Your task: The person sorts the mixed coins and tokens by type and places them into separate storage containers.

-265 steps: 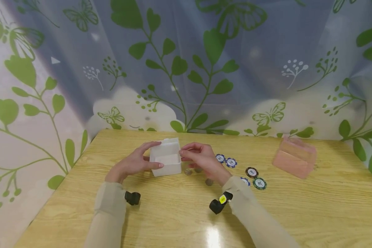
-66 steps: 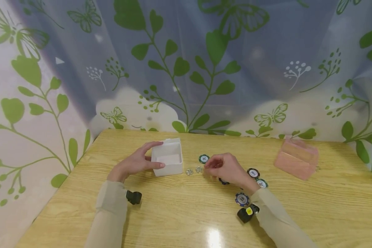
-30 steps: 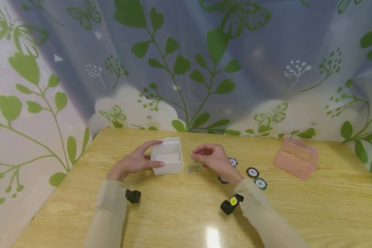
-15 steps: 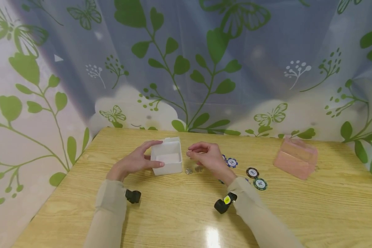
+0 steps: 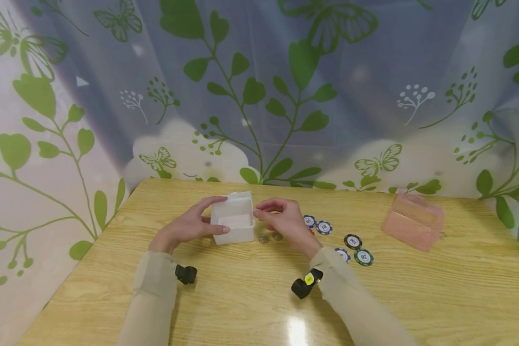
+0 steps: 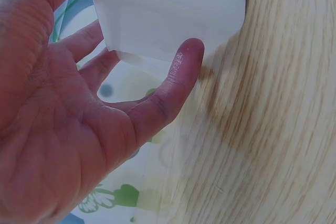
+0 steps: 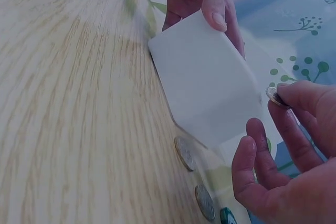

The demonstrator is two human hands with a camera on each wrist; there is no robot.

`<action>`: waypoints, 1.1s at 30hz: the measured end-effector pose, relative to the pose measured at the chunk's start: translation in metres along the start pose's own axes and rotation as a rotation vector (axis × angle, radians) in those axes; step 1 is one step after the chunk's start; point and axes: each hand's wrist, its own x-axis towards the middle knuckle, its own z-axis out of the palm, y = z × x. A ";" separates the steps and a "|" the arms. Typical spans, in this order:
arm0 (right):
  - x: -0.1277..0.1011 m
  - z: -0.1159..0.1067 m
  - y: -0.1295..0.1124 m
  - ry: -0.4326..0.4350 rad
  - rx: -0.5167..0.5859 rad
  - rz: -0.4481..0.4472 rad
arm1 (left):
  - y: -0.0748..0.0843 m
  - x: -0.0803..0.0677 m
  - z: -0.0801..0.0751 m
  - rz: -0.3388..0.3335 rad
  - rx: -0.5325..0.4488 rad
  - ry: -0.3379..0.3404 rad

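Observation:
My left hand point(image 5: 189, 226) grips a white open-topped box point(image 5: 238, 235) from its left side, the thumb on the near wall. In the left wrist view the thumb point(image 6: 184, 72) lies against the smooth white wall. Just right of the box, my right hand point(image 5: 283, 218) pinches a silver coin point(image 7: 274, 97) between thumb and index finger, close to the rim. Its other fingers are loosely bent. Two more coins lie on the table beside the box, a nearer coin point(image 5: 264, 239) and another coin point(image 5: 277, 236) partly under the right hand.
Right of the right hand lie several poker chips, among them a blue chip point(image 5: 324, 227), a black chip point(image 5: 352, 241) and a green chip point(image 5: 364, 257). A pink translucent pouch point(image 5: 413, 221) rests farther right on the wooden table point(image 5: 242, 302). A patterned curtain point(image 5: 259, 96) hangs behind.
My right hand has moved left to the box's right rim with the coin, uncovering blue chips behind it. My left hand and the box stay in place.

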 end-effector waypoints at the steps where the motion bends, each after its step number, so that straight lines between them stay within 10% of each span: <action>1: 0.000 0.001 -0.001 0.000 0.001 0.002 | 0.000 0.000 0.000 0.000 0.004 0.001; 33: 0.004 0.030 -0.005 0.069 0.029 0.034 | 0.002 -0.002 0.000 -0.002 0.001 -0.009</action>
